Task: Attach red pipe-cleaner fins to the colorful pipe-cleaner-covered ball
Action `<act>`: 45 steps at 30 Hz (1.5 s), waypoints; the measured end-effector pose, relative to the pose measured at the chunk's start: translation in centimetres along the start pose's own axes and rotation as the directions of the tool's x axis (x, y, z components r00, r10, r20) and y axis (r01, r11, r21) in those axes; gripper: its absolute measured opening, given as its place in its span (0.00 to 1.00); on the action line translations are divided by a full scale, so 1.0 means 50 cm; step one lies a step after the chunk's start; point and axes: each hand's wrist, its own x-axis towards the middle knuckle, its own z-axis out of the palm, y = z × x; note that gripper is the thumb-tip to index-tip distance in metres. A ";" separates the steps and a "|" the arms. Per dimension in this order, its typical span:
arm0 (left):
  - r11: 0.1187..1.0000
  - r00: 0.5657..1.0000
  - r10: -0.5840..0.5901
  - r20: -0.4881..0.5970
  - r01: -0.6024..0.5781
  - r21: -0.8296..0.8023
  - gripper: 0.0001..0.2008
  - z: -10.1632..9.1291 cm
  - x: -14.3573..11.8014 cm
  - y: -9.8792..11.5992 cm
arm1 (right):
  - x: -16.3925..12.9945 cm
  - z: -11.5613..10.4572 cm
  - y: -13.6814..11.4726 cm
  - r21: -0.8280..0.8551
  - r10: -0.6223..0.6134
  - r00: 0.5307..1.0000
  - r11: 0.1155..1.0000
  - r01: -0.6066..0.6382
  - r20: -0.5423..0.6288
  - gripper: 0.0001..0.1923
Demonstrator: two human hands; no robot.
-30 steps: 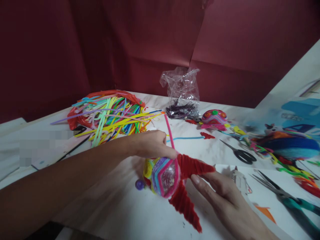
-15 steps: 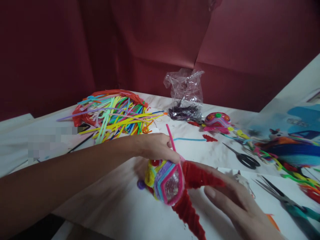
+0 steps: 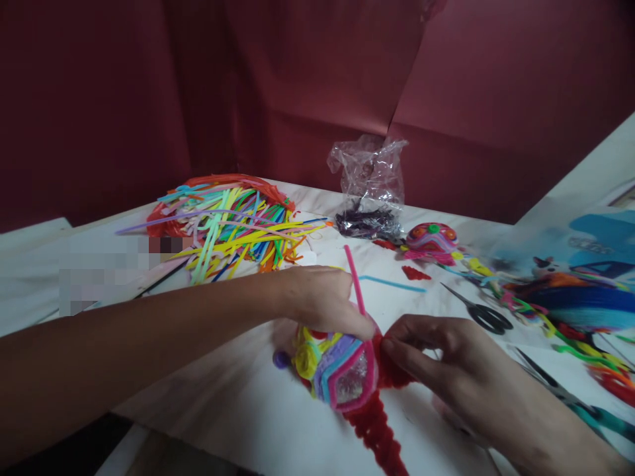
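Banded craft (image 3: pixel 322 373) on tabletop (image 3: pixel 238 403), near six o'clock. Colored bands laid; clear panel (image 3: pixel 353 385) bare, pink stem (image 3: pixel 354 281) loose-ended toward twelve; edging seems unfinished. Left hand (image 3: pixel 327 301), from eight, fingers holding stem at rim; right hand (image 3: pixel 446 370), from four, pinches red piece (image 3: pixel 397 373).

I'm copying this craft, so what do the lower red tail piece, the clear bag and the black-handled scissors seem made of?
Lower red tail piece: matte, probably chenille stems; looks fuzzy, ridged.
Clear bag: glossy, thin plastic film, judging by crinkles and highlights.
Black-handled scissors: likely smooth plastic handles, evenly black; thin, pointed blades, probably metal.
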 end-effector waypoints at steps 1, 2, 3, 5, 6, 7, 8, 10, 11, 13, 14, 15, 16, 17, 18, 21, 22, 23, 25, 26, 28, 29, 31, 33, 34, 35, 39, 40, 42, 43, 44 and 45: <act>1.000 1.000 0.001 -0.003 -0.001 0.012 0.27 0.000 0.000 0.001 | -0.001 -0.002 -0.001 -0.025 0.008 1.000 1.000 -0.007 0.007 0.16; 1.000 1.000 0.006 -0.004 -0.006 0.019 0.28 0.001 0.000 0.002 | -0.001 -0.005 -0.003 -0.036 0.013 1.000 0.999 -0.012 0.029 0.16; 1.000 1.000 0.011 -0.007 -0.011 0.026 0.28 0.001 0.000 0.003 | -0.001 -0.008 -0.004 -0.035 0.020 0.998 0.999 -0.018 0.063 0.16; 0.999 1.000 0.011 -0.011 -0.011 0.045 0.28 0.002 0.000 0.008 | 0.000 -0.014 -0.009 -0.023 0.037 0.992 0.999 -0.035 0.125 0.15; 0.998 1.000 0.006 -0.014 -0.005 0.055 0.27 0.002 0.000 0.011 | 0.002 -0.016 -0.012 -0.025 0.047 0.989 0.999 -0.044 0.139 0.15; 0.998 1.000 -0.005 -0.014 0.006 0.068 0.27 0.002 -0.001 0.014 | 0.004 -0.018 -0.016 -0.040 0.063 0.988 0.998 -0.058 0.144 0.15; 0.996 1.000 -0.016 -0.012 0.017 0.082 0.27 0.002 -0.001 0.018 | 0.007 -0.019 -0.020 -0.066 0.086 0.986 0.995 -0.077 0.142 0.15; 0.994 1.000 -0.030 -0.003 0.030 0.107 0.27 0.000 -0.003 0.024 | 0.011 -0.020 -0.029 -0.124 0.138 0.981 0.985 -0.121 0.139 0.15; 0.993 0.999 -0.032 0.001 0.032 0.114 0.27 -0.002 -0.003 0.027 | 0.012 -0.021 -0.033 -0.145 0.152 0.978 0.981 -0.131 0.145 0.15; 0.994 1.000 -0.027 0.014 0.026 0.110 0.26 -0.005 -0.003 0.028 | 0.013 -0.022 -0.041 -0.176 0.159 0.975 0.976 -0.130 0.158 0.14; 0.995 1.000 -0.022 0.022 0.020 0.099 0.27 -0.006 -0.002 0.027 | 0.013 -0.022 -0.044 -0.188 0.151 0.976 0.975 -0.121 0.159 0.14; 0.997 0.999 -0.015 0.036 0.012 0.082 0.26 -0.008 -0.002 0.026 | 0.013 -0.023 -0.046 -0.202 0.143 0.977 0.973 -0.110 0.156 0.14; 0.998 0.999 -0.009 0.054 0.006 0.060 0.26 -0.010 -0.001 0.024 | 0.013 -0.023 -0.047 -0.217 0.135 0.979 0.971 -0.101 0.150 0.13; 0.999 0.998 -0.005 0.069 0.002 0.036 0.26 -0.011 0.001 0.021 | 0.013 -0.023 -0.047 -0.230 0.135 0.981 0.968 -0.100 0.141 0.13; 1.000 0.997 -0.002 0.081 0.000 0.016 0.26 -0.012 0.002 0.019 | 0.012 -0.024 -0.047 -0.238 0.137 0.981 0.966 -0.102 0.137 0.13; 1.000 0.996 0.021 0.085 -0.020 -0.011 0.26 -0.015 0.007 0.017 | 0.012 -0.024 -0.045 -0.231 0.136 0.978 0.968 -0.098 0.159 0.13; 1.000 0.995 0.031 0.090 -0.030 -0.007 0.26 -0.015 0.009 0.017 | 0.012 -0.024 -0.045 -0.229 0.141 0.976 0.968 -0.100 0.168 0.13; 0.999 0.994 0.042 0.100 -0.042 -0.002 0.25 -0.015 0.012 0.019 | 0.012 -0.024 -0.045 -0.230 0.139 0.975 0.968 -0.097 0.175 0.13; 0.998 0.990 0.062 0.127 -0.063 0.004 0.22 -0.015 0.017 0.023 | 0.012 -0.024 -0.047 -0.236 0.135 0.974 0.967 -0.090 0.181 0.13; 0.998 0.988 0.067 0.137 -0.069 0.005 0.21 -0.015 0.019 0.024 | 0.012 -0.024 -0.049 -0.241 0.137 0.974 0.966 -0.091 0.181 0.13; 0.997 0.987 0.074 0.142 -0.075 0.000 0.20 -0.015 0.022 0.027 | 0.012 -0.023 -0.052 -0.246 0.133 0.975 0.965 -0.086 0.180 0.12; 0.997 0.987 0.075 0.141 -0.075 -0.005 0.20 -0.015 0.023 0.027 | 0.013 -0.023 -0.053 -0.249 0.139 0.974 0.964 -0.092 0.177 0.12; 0.997 0.987 0.075 0.140 -0.074 -0.014 0.19 -0.015 0.025 0.026 | 0.013 -0.022 -0.054 -0.248 0.149 0.974 0.963 -0.104 0.170 0.12; 0.997 0.987 0.081 0.136 -0.078 -0.022 0.17 -0.014 0.025 0.024 | 0.013 -0.019 -0.051 -0.215 0.142 0.975 0.971 -0.103 0.172 0.12; 0.997 0.988 0.081 0.135 -0.079 -0.022 0.17 -0.014 0.024 0.023 | 0.014 -0.017 -0.048 -0.185 0.135 0.975 0.978 -0.102 0.176 0.11; 0.997 0.988 0.080 0.132 -0.078 -0.021 0.16 -0.014 0.024 0.021 | 0.014 -0.015 -0.044 -0.143 0.122 0.975 0.985 -0.095 0.188 0.12; 0.996 0.990 0.084 0.111 -0.081 -0.033 0.17 -0.015 0.022 0.013 | 0.012 -0.019 -0.027 0.058 0.086 0.970 0.993 -0.101 0.226 0.14; 0.995 0.990 0.095 0.107 -0.091 -0.044 0.17 -0.015 0.021 0.011 | 0.010 -0.027 -0.022 0.086 0.082 0.976 0.991 -0.101 0.203 0.14; 0.992 0.986 0.120 0.113 -0.113 -0.061 0.15 -0.015 0.020 0.007 | 0.003 -0.050 -0.008 0.089 0.080 0.991 0.992 -0.090 0.102 0.17; 0.991 0.986 0.124 0.114 -0.118 -0.060 0.15 -0.015 0.020 0.005 | -0.003 -0.066 0.002 0.059 0.086 0.996 0.994 -0.087 0.032 0.19; 0.992 0.987 0.121 0.109 -0.116 -0.052 0.14 -0.014 0.020 0.003 | -0.009 -0.081 0.014 0.013 0.090 0.995 0.996 -0.089 -0.041 0.22; 0.993 0.989 0.111 0.100 -0.108 -0.040 0.15 -0.014 0.020 0.001 | -0.015 -0.097 0.030 -0.062 0.095 0.988 0.993 -0.103 -0.121 0.22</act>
